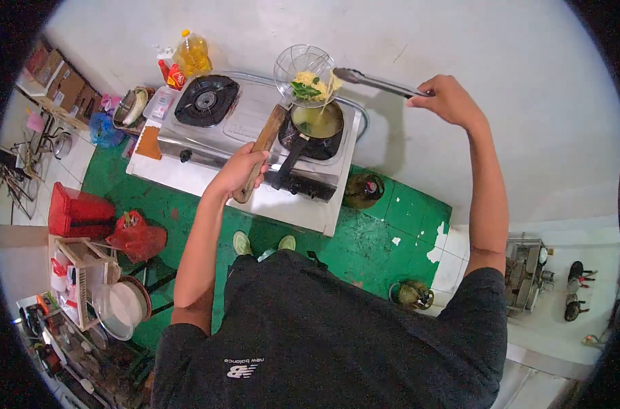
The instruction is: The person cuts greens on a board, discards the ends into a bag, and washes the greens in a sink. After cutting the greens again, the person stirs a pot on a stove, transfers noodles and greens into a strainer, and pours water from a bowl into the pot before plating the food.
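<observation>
My left hand is closed round the wooden handle of a wire strainer, held up over the stove. Yellow noodles and green leaves lie in its basket. In my right hand is a pair of metal tongs, gripped at the near end. Their tips reach the strainer's right rim, beside the noodles, and a few strands hang down there. Below the strainer a pan of cloudy liquid with some green in it sits on the right burner, its black handle pointing toward me.
The gas stove stands on a white table against the wall; its left burner carries no pot. An oil bottle and a red sauce bottle stand behind left. Gas cylinders are on the floor, right. Red containers stand left.
</observation>
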Demonstrator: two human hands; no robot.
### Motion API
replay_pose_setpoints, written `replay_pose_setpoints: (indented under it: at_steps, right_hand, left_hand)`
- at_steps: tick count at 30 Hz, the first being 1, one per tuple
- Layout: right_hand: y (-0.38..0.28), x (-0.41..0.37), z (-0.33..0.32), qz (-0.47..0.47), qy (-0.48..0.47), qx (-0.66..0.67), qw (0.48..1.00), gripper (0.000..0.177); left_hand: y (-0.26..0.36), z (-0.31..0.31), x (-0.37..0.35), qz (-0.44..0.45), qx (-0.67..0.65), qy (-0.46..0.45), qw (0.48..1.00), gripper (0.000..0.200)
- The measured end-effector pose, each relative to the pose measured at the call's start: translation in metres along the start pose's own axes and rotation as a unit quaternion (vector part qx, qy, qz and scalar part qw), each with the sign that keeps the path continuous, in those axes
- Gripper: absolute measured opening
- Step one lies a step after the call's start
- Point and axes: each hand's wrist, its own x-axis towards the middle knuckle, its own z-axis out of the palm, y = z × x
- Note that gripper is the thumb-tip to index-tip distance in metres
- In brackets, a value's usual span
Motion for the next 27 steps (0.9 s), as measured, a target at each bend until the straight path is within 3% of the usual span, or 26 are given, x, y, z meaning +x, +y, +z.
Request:
replay_pose_setpoints:
  at_steps: [3,7,13,16,21,23,27]
  right_hand:
    - [0.001,0.004,-0.017,-0.041,0.068,0.016,0.997,0.040]
    - [-0.002,0.020,-0.035,0.005,0.021,-0.036,0.999,0.046]
    - [-0.001,0.049,0.028,-0.048,0.113,-0.102,0.987,0.046]
    - [-0.022,0.054,0.051,0.009,0.049,-0.153,0.987,0.047]
    - [-0.018,0.046,0.069,0.010,0.044,-0.158,0.986,0.049]
    - [-0.014,0.030,0.063,-0.002,0.092,-0.134,0.987,0.049]
    - [-0.006,-0.009,0.056,0.046,0.038,-0.077,0.995,0.054]
  left_hand:
    - [-0.001,0.001,0.000,0.005,0.011,-0.006,1.000,0.019]
    - [0.000,0.007,-0.005,0.004,0.005,-0.010,1.000,0.019]
    - [0.005,0.014,-0.012,-0.010,-0.001,-0.016,1.000,0.018]
    - [0.006,0.015,-0.014,-0.010,-0.015,-0.025,1.000,0.018]
    - [0.009,0.014,-0.015,-0.006,-0.022,-0.029,0.999,0.017]
    - [0.010,0.012,-0.013,-0.009,-0.027,-0.030,0.999,0.017]
    - [0.003,0.007,-0.007,-0.004,-0.030,-0.026,0.999,0.016]
